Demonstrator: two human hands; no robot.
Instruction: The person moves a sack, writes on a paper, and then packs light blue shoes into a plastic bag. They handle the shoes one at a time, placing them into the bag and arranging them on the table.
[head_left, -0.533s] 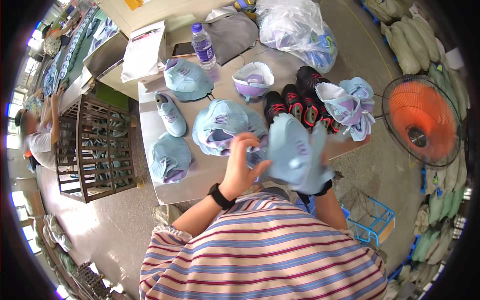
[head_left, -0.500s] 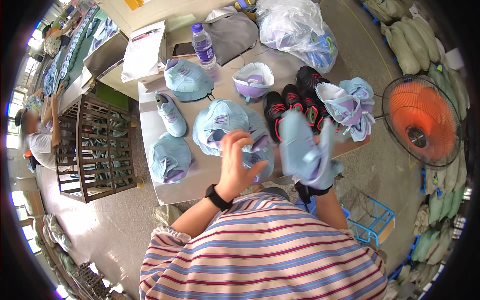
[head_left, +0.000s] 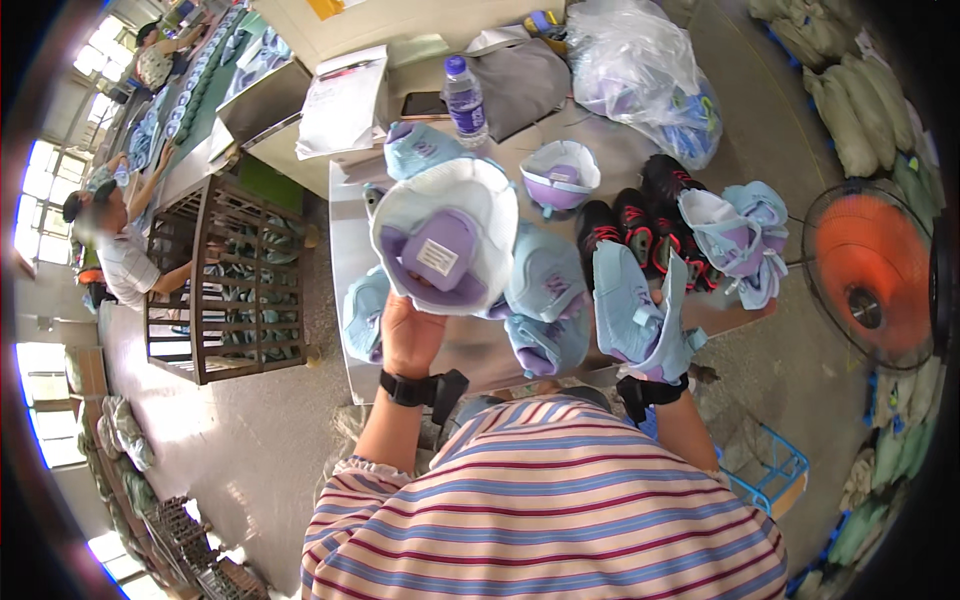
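My left hand (head_left: 412, 335) grips a pale blue fabric shoe upper with a white rim and purple lining (head_left: 445, 240) from below, raised over the near-left part of the grey metal desk (head_left: 350, 215), its opening turned toward me. My right hand (head_left: 655, 372), mostly hidden, is closed on a second light blue shoe upper (head_left: 630, 310) above the desk's near edge. To do this well, I judge I should keep each piece upright and apart, clear of the blue uppers (head_left: 545, 285) piled on the desk between them.
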